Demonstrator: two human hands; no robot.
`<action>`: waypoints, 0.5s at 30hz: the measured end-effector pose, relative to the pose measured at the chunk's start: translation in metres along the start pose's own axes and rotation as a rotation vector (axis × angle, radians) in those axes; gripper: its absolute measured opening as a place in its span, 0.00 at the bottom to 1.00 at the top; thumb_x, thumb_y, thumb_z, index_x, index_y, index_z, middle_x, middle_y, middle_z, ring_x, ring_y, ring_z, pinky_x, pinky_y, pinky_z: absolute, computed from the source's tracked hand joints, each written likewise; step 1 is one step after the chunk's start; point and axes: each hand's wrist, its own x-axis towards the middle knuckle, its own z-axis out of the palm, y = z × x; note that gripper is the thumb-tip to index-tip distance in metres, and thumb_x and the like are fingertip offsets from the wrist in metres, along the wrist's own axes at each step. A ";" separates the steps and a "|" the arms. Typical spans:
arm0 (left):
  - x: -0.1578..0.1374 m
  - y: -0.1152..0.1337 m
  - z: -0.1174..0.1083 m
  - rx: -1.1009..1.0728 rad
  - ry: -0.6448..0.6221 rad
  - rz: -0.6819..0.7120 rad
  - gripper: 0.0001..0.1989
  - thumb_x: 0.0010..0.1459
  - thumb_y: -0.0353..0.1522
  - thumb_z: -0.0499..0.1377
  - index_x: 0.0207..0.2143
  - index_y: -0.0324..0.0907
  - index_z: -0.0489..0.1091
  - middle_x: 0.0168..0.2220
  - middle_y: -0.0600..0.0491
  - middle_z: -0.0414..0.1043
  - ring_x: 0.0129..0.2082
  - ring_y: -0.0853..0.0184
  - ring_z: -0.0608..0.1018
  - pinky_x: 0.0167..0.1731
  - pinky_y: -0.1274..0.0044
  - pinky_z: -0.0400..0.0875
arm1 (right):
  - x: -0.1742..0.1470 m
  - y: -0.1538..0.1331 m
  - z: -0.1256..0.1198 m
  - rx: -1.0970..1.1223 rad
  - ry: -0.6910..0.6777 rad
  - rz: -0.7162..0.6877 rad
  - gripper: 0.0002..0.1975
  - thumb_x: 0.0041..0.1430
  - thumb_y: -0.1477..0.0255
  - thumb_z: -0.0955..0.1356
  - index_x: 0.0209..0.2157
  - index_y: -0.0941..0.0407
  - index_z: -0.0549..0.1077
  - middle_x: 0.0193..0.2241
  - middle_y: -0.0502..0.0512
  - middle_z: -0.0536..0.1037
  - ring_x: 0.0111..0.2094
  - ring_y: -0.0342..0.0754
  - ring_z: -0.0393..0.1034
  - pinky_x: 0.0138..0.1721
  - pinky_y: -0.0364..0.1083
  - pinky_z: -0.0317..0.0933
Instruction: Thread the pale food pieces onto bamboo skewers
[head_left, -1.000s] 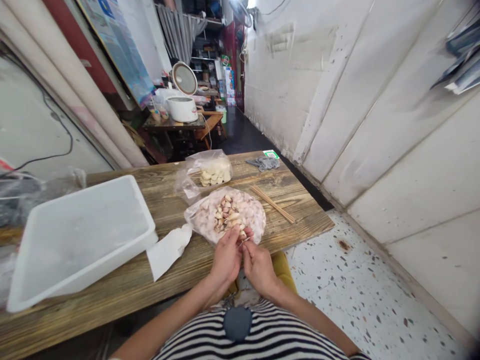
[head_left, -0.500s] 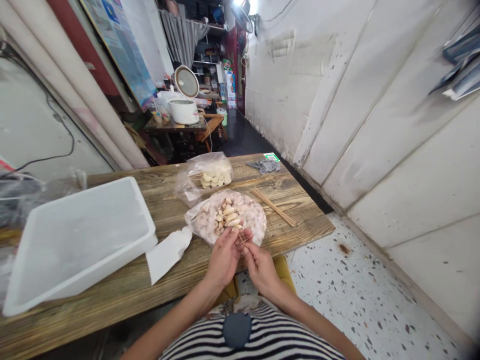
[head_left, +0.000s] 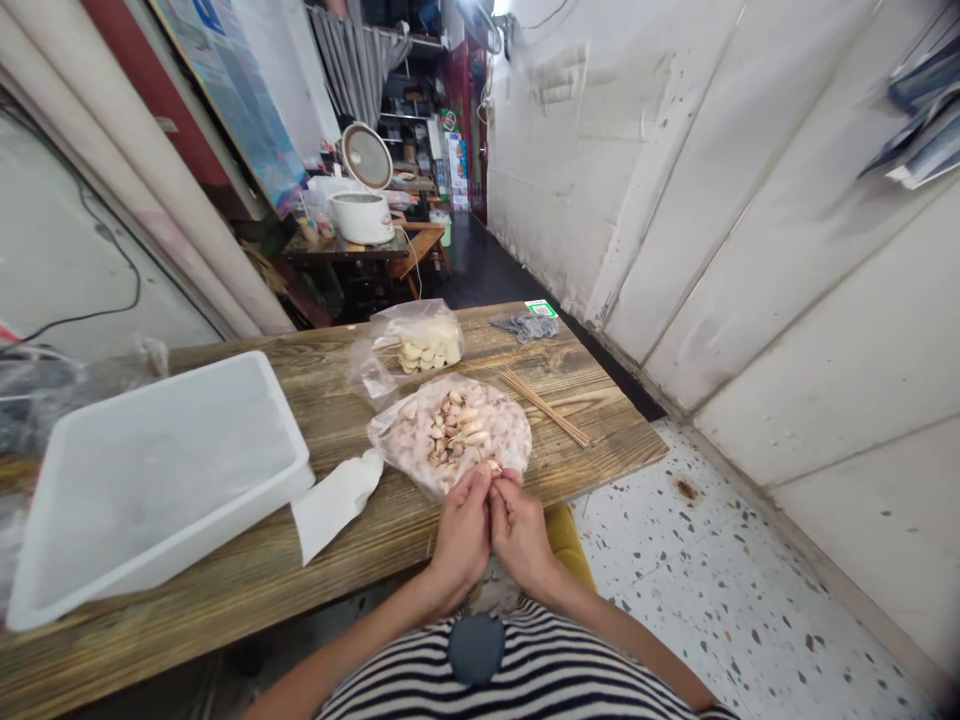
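Note:
My left hand (head_left: pixel 465 528) is closed, with its fingertips pinching a pale garlic clove (head_left: pixel 492 467). Pressed up against it, my right hand (head_left: pixel 523 532) is closed too, its thumb and forefinger at the same clove. The thin bamboo skewer seen in my right fingers half a second ago is hidden behind the hands now. Just beyond my fingertips lies a clear plastic bag (head_left: pixel 405 430) heaped with garlic cloves (head_left: pixel 454 425), some of them in pinkish skins. Several loose bamboo skewers (head_left: pixel 546 408) lie together to the right of the bag.
A second clear bag (head_left: pixel 367 375) behind holds pale slices (head_left: pixel 430 352) on sticks. A large white tray (head_left: pixel 289 485) and white paper (head_left: pixel 337 503) are at left. Grey crumpled plastic (head_left: pixel 527 326) and a green-white card (head_left: pixel 541 309) lie at the far end of the wooden table (head_left: pixel 615 435).
My hands have drawn together, and the skewer between them has gone out of sight. A clove now shows at the fingertips. The view has shifted slightly.

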 end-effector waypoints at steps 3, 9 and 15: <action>-0.002 0.001 -0.001 0.022 -0.016 -0.029 0.13 0.49 0.39 0.61 0.32 0.38 0.71 0.31 0.49 0.76 0.36 0.64 0.76 0.38 0.75 0.69 | 0.003 0.001 -0.003 -0.001 0.005 -0.001 0.14 0.61 0.74 0.56 0.25 0.57 0.67 0.21 0.51 0.68 0.22 0.42 0.62 0.25 0.39 0.56; 0.013 0.022 -0.003 0.033 0.030 0.037 0.21 0.51 0.45 0.57 0.39 0.39 0.69 0.37 0.46 0.76 0.36 0.63 0.77 0.36 0.73 0.70 | 0.002 -0.005 -0.011 0.038 -0.076 -0.027 0.13 0.61 0.74 0.56 0.28 0.58 0.69 0.20 0.49 0.68 0.21 0.42 0.60 0.25 0.39 0.55; 0.017 0.019 -0.002 0.099 0.098 0.092 0.18 0.50 0.44 0.58 0.34 0.36 0.70 0.31 0.46 0.77 0.32 0.64 0.78 0.33 0.74 0.71 | -0.003 -0.005 -0.005 0.036 -0.128 -0.008 0.14 0.61 0.74 0.56 0.27 0.58 0.68 0.20 0.50 0.68 0.21 0.42 0.60 0.25 0.39 0.56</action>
